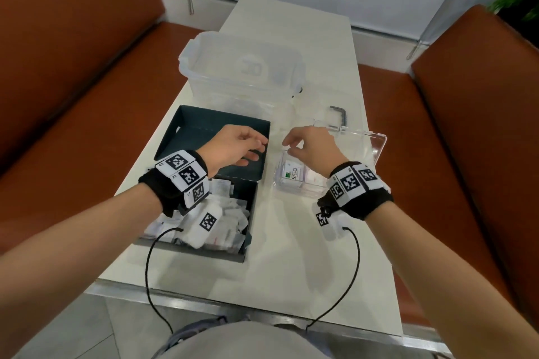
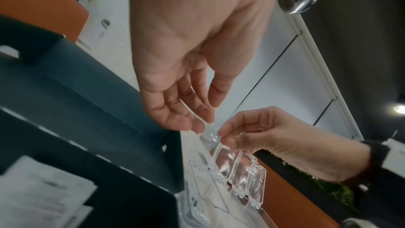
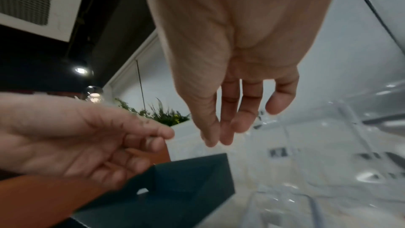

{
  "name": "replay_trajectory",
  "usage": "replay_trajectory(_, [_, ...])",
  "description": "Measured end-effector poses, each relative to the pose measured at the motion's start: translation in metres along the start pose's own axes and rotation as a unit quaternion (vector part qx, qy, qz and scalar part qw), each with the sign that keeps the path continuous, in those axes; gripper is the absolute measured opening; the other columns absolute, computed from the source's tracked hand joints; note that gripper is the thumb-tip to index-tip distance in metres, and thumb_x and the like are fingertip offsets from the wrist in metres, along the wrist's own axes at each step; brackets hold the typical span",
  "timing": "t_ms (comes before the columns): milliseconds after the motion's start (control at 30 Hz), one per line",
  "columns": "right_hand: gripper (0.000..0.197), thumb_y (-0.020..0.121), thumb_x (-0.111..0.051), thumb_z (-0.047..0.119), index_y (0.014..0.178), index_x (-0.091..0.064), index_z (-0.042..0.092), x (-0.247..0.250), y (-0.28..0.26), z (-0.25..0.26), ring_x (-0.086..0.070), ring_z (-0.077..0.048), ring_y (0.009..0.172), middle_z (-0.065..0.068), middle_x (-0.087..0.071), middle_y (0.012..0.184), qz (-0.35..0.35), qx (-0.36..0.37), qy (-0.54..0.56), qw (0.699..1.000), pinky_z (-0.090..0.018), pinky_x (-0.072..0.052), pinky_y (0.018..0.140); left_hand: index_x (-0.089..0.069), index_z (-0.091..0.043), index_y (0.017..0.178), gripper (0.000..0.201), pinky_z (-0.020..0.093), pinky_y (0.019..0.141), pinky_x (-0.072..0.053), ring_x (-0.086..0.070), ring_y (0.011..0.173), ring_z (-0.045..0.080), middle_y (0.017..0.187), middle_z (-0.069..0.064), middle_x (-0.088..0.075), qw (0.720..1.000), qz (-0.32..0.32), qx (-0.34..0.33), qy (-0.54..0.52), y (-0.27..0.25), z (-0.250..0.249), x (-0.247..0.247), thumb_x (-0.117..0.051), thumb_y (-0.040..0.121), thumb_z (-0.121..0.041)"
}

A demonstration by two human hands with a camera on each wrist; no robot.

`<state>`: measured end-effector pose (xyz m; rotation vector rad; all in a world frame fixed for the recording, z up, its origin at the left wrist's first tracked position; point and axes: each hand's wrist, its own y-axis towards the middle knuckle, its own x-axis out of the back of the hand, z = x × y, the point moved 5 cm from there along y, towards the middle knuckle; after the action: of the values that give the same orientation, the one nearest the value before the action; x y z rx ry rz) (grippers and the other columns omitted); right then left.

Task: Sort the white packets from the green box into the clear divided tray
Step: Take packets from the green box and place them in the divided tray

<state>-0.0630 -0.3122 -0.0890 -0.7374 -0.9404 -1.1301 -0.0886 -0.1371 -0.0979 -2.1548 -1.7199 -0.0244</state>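
Note:
The green box (image 1: 252, 210) stands open at the table's left, with a heap of white packets (image 1: 230, 213) inside and its lid (image 1: 210, 125) laid back. To its right is the clear divided tray (image 1: 287, 188); a Stevia packet (image 1: 291, 173) and other white packets lie in its compartments. My left hand (image 1: 248, 148) hovers over the box lid with relaxed fingers reaching toward the tray and holds nothing. My right hand (image 1: 303, 143) hangs over the tray's far end with fingers loosely bent. In the right wrist view its fingers (image 3: 228, 124) are empty.
The tray's clear hinged lid (image 1: 367, 146) stands open at the right. Behind it sits a large clear tub (image 1: 242, 67) with a grey handle (image 1: 338, 114) nearby. Orange benches (image 1: 73, 81) flank the narrow white table (image 1: 291, 256). Wrist cables trail to the near edge.

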Motion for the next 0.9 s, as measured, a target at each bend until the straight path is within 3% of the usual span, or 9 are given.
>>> replay_trajectory(100, [0.013,0.087,-0.062,0.011,0.096,-0.071,0.014,-0.007,-0.011,0.038,-0.053,0.002,0.068,-0.001,-0.069,0.094,0.044,0.071,0.046,0.995,-0.004,-0.041,0.076,-0.068,-0.019,0.104,0.015,0.022,0.072,-0.054,-0.068,0.082,0.009,0.096,-0.004,-0.072,0.998,0.024,0.005,0.059,-0.015,0.010,0.015,-0.055,0.097,-0.018])
replay_trajectory(133, [0.013,0.087,-0.063,0.010,0.097,-0.071,0.011,-0.014,-0.015,0.050,-0.053,0.003,0.066,-0.002,-0.069,0.092,0.069,0.087,0.054,0.992,-0.001,-0.038,0.069,-0.068,-0.018,0.102,0.013,0.019,0.068,-0.053,-0.067,0.079,0.009,0.094,-0.003,-0.072,0.996,0.040,0.012,0.085,-0.020,0.015,0.019,-0.055,0.097,-0.019])
replay_trajectory(200, [0.015,0.086,-0.064,0.008,0.099,-0.072,0.009,-0.033,-0.026,0.073,-0.061,-0.006,0.074,-0.004,-0.071,0.092,0.125,0.106,0.050,0.985,-0.007,-0.040,0.069,-0.067,-0.016,0.096,0.011,0.016,0.061,-0.049,-0.066,0.076,0.011,0.091,-0.001,-0.071,0.981,0.080,0.018,0.175,-0.030,0.027,0.026,-0.056,0.096,-0.017])
replay_trajectory(300, [0.021,0.086,-0.063,0.010,0.106,-0.070,0.009,-0.071,-0.037,0.096,-0.064,-0.021,0.093,-0.007,-0.071,0.102,0.199,0.140,-0.034,0.969,-0.021,-0.044,0.081,-0.067,-0.014,0.092,0.013,0.015,0.057,-0.046,-0.065,0.076,0.016,0.092,0.005,-0.071,0.915,0.138,0.024,0.378,-0.043,0.048,0.035,-0.055,0.092,-0.010])
replay_trajectory(433, [0.035,0.083,-0.068,0.019,0.113,-0.059,0.002,-0.113,-0.046,0.100,-0.060,-0.030,0.102,-0.015,-0.064,0.112,0.248,0.142,-0.170,0.943,-0.030,-0.044,0.076,-0.070,-0.012,0.110,0.026,0.027,0.082,-0.050,-0.063,0.097,0.021,0.114,0.007,-0.068,0.850,0.159,0.053,0.499,-0.052,0.077,0.038,-0.057,0.089,-0.004])
replay_trajectory(533, [0.035,0.081,-0.070,0.022,0.110,-0.059,0.008,-0.136,-0.052,0.095,-0.058,-0.028,0.106,-0.011,-0.063,0.110,0.257,0.147,-0.261,0.919,-0.036,-0.038,0.087,-0.053,-0.017,0.135,0.053,0.031,0.093,-0.046,-0.056,0.114,0.025,0.131,0.006,-0.057,0.807,0.180,0.067,0.559,-0.053,0.096,0.034,-0.071,0.085,-0.018])
replay_trajectory(633, [0.024,0.083,-0.065,0.024,0.105,-0.062,0.016,-0.153,-0.055,0.092,-0.058,-0.023,0.103,-0.002,-0.064,0.104,0.258,0.149,-0.311,0.903,-0.041,-0.026,0.096,-0.048,-0.021,0.137,0.065,0.031,0.089,-0.045,-0.055,0.116,0.027,0.134,0.007,-0.053,0.790,0.204,0.062,0.574,-0.054,0.105,0.026,-0.076,0.079,-0.021])
replay_trajectory(767, [0.026,0.081,-0.065,0.027,0.106,-0.064,0.021,-0.157,-0.054,0.092,-0.057,-0.022,0.099,0.001,-0.061,0.097,0.243,0.150,-0.326,0.901,-0.042,-0.027,0.095,-0.049,-0.014,0.134,0.057,0.028,0.079,-0.042,-0.057,0.110,0.025,0.129,0.008,-0.058,0.779,0.207,0.047,0.590,-0.054,0.108,0.010,-0.071,0.081,-0.019])
replay_trajectory(900, [0.031,0.079,-0.064,0.032,0.108,-0.062,0.020,-0.157,-0.054,0.092,-0.058,-0.022,0.097,-0.001,-0.062,0.098,0.216,0.150,-0.319,0.910,-0.041,-0.028,0.093,-0.054,-0.009,0.127,0.050,0.033,0.089,-0.048,-0.058,0.112,0.029,0.125,0.013,-0.059,0.765,0.202,0.042,0.610,-0.054,0.105,-0.001,-0.072,0.080,-0.016])
